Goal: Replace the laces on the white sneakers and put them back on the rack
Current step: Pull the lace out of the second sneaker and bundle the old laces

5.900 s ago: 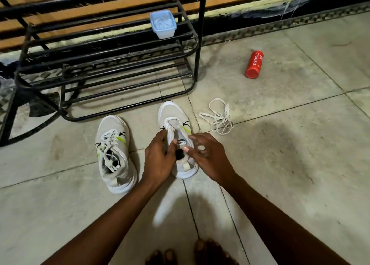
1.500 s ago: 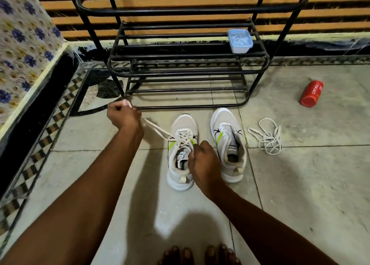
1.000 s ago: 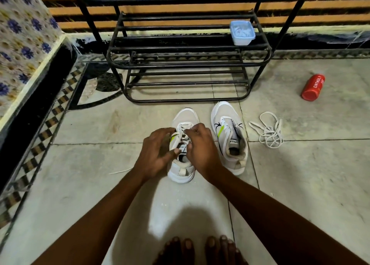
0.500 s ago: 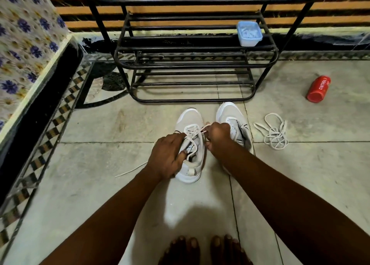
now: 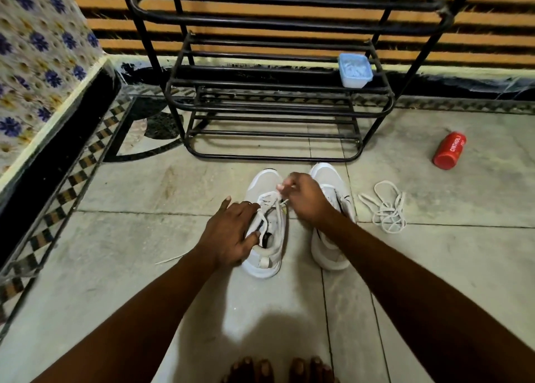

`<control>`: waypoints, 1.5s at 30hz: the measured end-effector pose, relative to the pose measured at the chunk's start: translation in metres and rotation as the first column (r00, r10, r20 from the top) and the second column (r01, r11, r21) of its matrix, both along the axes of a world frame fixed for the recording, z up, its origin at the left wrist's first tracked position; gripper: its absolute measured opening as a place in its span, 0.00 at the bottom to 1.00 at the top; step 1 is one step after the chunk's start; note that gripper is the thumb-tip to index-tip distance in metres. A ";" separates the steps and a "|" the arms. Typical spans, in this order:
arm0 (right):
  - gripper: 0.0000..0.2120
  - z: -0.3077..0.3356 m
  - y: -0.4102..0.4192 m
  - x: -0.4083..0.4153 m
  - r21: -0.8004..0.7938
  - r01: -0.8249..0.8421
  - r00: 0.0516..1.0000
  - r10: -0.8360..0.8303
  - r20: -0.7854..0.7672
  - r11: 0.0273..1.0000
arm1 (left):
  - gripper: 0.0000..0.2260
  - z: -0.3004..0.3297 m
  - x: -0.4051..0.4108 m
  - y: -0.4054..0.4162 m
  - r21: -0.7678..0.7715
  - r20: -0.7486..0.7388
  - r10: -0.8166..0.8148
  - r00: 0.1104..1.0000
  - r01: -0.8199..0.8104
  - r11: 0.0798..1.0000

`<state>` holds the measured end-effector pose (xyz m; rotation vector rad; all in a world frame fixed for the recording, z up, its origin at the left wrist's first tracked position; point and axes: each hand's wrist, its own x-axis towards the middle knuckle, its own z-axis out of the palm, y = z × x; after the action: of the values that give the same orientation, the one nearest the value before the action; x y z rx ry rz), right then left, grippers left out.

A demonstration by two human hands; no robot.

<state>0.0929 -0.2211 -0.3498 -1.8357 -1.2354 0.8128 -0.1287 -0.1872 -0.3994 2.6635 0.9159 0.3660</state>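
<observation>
Left shoe (image 5: 267, 232) on floor before rack (image 5: 275, 98). Your left hand (image 5: 231, 232) steadies it, fingers spread; right hand (image 5: 307, 200) pinches lace (image 5: 270, 206). Lace limp, light: grip near tip. Shoe soft: hold collar.

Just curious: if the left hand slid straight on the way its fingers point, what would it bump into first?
Probably the right hand, which pinches the lace just beyond the left hand on the left sneaker; depth is unclear.
</observation>
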 end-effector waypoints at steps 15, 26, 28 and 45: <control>0.06 0.011 -0.004 0.011 -0.199 -0.361 0.776 0.412 0.478 0.911 | 0.25 -0.001 0.004 -0.002 0.020 -0.008 0.005 1.000 -0.004 1.000; 0.11 0.010 -0.002 -0.012 -0.054 0.532 0.816 -0.529 -0.233 0.845 | 0.27 -0.005 0.004 -0.002 0.005 -0.013 0.013 1.000 -0.013 1.000; 0.08 0.024 0.005 -0.006 -0.144 0.551 0.585 -0.503 -0.636 0.822 | 0.27 -0.004 0.004 -0.001 0.002 -0.015 0.010 1.000 -0.010 1.000; 0.07 0.039 -0.019 0.008 -0.156 -0.400 0.344 0.306 0.888 0.903 | 0.26 -0.001 0.006 0.002 0.057 -0.002 -0.014 1.000 0.015 0.998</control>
<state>0.1011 -0.2401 -0.3108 -1.9761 -2.3851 -0.1863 -0.1232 -0.1855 -0.4005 2.7209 0.8990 0.3931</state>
